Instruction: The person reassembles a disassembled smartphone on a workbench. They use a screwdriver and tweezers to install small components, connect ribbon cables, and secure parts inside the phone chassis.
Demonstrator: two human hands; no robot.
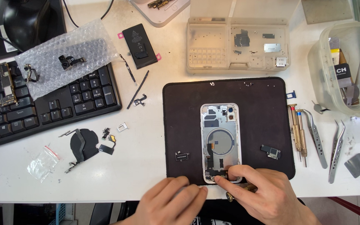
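Two hands work at the near edge of a white table (146, 137) crowded with phone parts. A black keyboard (51, 100) lies at the far left under a sheet of bubble wrap (69, 54) carrying small parts, and a clear parts organiser (238, 46) sits at the back. In the middle lies a black work mat (255, 121), and on it, upright to the viewer, an opened phone housing (221, 139) with its round charging coil showing. A black battery (140, 45) lies apart, behind the mat. Tweezers (315, 137) and screwdrivers (300, 133) rest just right of the mat.

The left hand (173, 200) lies curled, fingers pressed together, steadying the housing's bottom edge. The right hand (263, 191) has its grip closed on a brass-handled screwdriver (240, 191), with thumb and forefinger meeting at the housing's bottom end; whether they also pinch a part there, I cannot tell.

Risks, as I judge them: the driver tip could slip off a tiny screw and gouge a flex cable, since the hand hides the contact point. A freed screw could roll off the mat among the loose parts. The small black module (182, 156) beside the housing lies close enough to the left hand to be knocked.
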